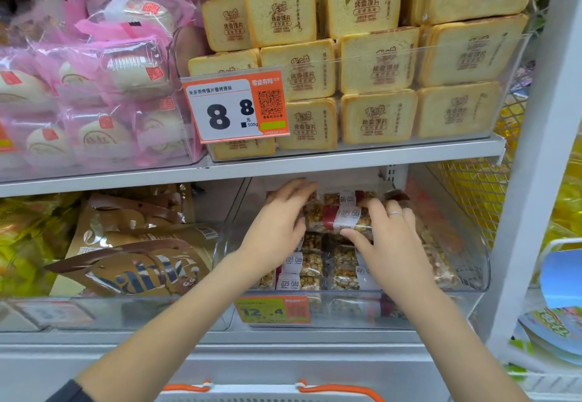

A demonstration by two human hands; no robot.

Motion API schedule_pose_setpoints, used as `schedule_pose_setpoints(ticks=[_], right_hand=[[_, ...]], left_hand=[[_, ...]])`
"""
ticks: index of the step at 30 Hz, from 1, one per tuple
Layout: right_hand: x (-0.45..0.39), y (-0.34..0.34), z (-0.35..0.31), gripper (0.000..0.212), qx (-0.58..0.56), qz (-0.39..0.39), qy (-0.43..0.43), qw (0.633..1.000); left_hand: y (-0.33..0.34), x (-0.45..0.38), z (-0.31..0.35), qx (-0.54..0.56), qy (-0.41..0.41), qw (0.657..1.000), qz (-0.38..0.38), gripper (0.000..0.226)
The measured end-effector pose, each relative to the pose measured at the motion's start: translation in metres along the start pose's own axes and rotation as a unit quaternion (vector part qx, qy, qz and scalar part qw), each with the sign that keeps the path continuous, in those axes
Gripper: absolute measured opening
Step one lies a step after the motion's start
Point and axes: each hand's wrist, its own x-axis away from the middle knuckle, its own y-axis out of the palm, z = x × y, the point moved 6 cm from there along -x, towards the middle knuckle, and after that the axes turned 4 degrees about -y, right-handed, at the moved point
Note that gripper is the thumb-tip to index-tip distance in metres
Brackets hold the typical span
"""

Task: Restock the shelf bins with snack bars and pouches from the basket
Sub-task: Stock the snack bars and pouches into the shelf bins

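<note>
Now both my hands are inside the clear bin (466, 275) on the lower shelf, holding a clutch of snack bars (333, 216) between them near its back wall. My left hand (277, 219) curls round their left end; my right hand (387, 231), with a ring on one finger, pinches the right end. These bars are nutty golden-brown clusters in clear wrappers, each with a white band and a dark red patch; the writing on the bands is too small to read. More of them lie flat on the bin floor. An orange price tag (273, 309) on the bin's front edge reads 12.4. Above, the tag (234, 109) before the toast-shaped packs (378, 61) reads 8 8, 500g. At the bottom edge shows the basket's (271, 395) orange-handled rim.
</note>
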Motion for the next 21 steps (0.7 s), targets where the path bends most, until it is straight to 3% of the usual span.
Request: schedule_pose_setpoints(ticks=[2, 4, 7, 9, 12, 21], right_hand=[[0.002, 0.002, -0.002, 0.053, -0.004, -0.014, 0.005, 1.0], [0.002, 0.003, -0.005, 0.049, -0.019, -0.017, 0.009, 1.0], [0.001, 0.007, -0.011, 0.036, -0.06, -0.034, -0.014, 0.998], [0.0, 0.004, -0.012, 0.027, -0.111, -0.021, -0.011, 0.994], [-0.003, -0.01, -0.007, 0.031, -0.139, 0.025, -0.008, 0.99], [0.0, -0.011, -0.002, 0.029, -0.162, 0.005, -0.012, 0.987]], left_hand=[[0.005, 0.001, 0.005, -0.001, 0.064, 0.994, -0.086, 0.061], [0.014, 0.0, 0.007, 0.006, 0.067, 0.984, -0.166, 0.057], [0.021, -0.013, 0.006, -0.08, 0.081, 0.979, -0.168, 0.055], [0.018, -0.03, -0.016, -0.105, 0.017, 0.979, -0.174, 0.051], [0.013, -0.048, -0.061, -0.18, -0.092, 0.963, -0.181, 0.046], [0.027, -0.055, -0.069, -0.246, -0.104, 0.94, -0.214, 0.041]])
